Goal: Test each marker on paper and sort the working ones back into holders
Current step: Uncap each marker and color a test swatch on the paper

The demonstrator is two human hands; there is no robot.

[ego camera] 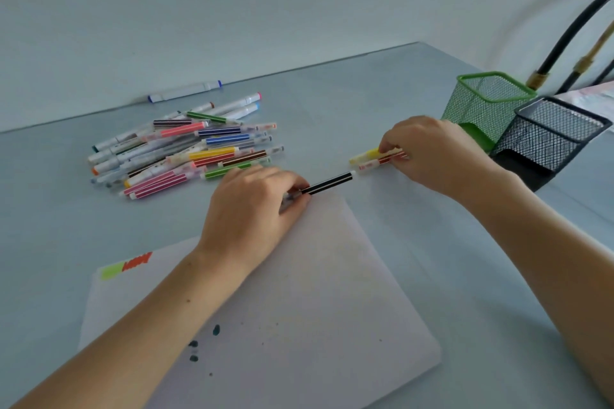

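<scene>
My left hand (255, 199) grips a black striped marker (329, 183) by one end, at the far edge of the white paper (299, 292). My right hand (435, 153) is closed on a yellow marker (365, 155) and a red marker (375, 163), both lying low over the table to the right of the paper. A pile of several coloured markers (186, 149) lies on the table to the left. A green mesh holder (485, 106) and a black mesh holder (545, 139) stand at the right, just behind my right hand.
The paper carries green and orange scribbles (126, 266) at its left corner and dark ink dots (199, 342) near the front. A white marker with blue ends (184, 91) lies alone by the wall. Black hoses (571, 36) run down behind the holders.
</scene>
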